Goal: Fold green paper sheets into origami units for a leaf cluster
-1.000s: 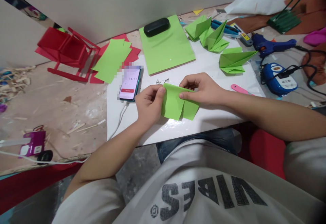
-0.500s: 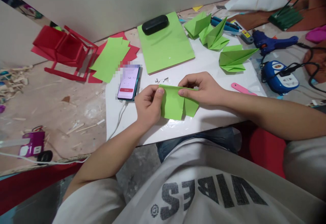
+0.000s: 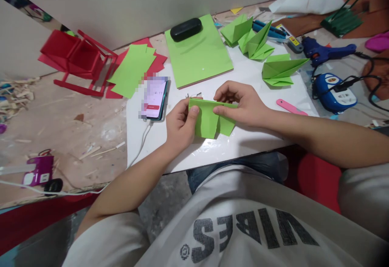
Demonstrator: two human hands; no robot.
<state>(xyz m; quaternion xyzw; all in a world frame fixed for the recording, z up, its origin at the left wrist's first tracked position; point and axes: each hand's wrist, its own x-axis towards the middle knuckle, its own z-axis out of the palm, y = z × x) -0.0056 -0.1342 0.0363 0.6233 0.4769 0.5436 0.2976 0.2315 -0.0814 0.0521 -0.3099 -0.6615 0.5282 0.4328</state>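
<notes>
A folded piece of green paper (image 3: pixel 209 120) is held just above the white board (image 3: pixel 252 80) in front of me. My left hand (image 3: pixel 179 126) pinches its left edge, thumb on top. My right hand (image 3: pixel 240 104) pinches its upper right part, fingers curled over the top fold. A phone (image 3: pixel 155 98) with a lit screen lies directly left of my left hand, its cable running toward me.
A stack of green sheets (image 3: pixel 199 54) with a black case (image 3: pixel 186 29) lies beyond. Folded green shapes (image 3: pixel 281 71) sit at the right, near a blue glue gun (image 3: pixel 325 51) and blue power strip (image 3: pixel 334 90). A pink tool (image 3: pixel 290 107) lies by my right forearm. A red chair model (image 3: pixel 77 60) lies at the left.
Both hands have lifted the green paper slightly away from me, toward the small metal bits on the board. The top fold has flattened into a narrow band.
</notes>
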